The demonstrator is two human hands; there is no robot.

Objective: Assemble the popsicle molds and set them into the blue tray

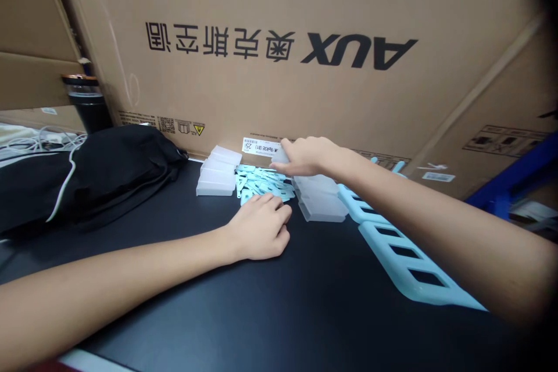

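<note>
My right hand (307,157) pinches a small translucent plastic box (279,155) between thumb and fingers, just beyond a pile of light blue plastic pieces (261,179). On the near side of that pile my left hand (260,228) rests on the black table (244,314) with its fingers curled. Whatever it may hold is hidden under the fingers. Several translucent boxes (218,173) stand in an overlapping row left of the pile. Another group of translucent boxes (323,206) lies to its right, partly below my right wrist.
Light blue slotted plastic racks (394,238) lie at the right under my right forearm. A large cardboard carton (244,93) walls off the back. A black cloth bag (108,168), a black tumbler (90,110) and white cables (43,140) are at the left.
</note>
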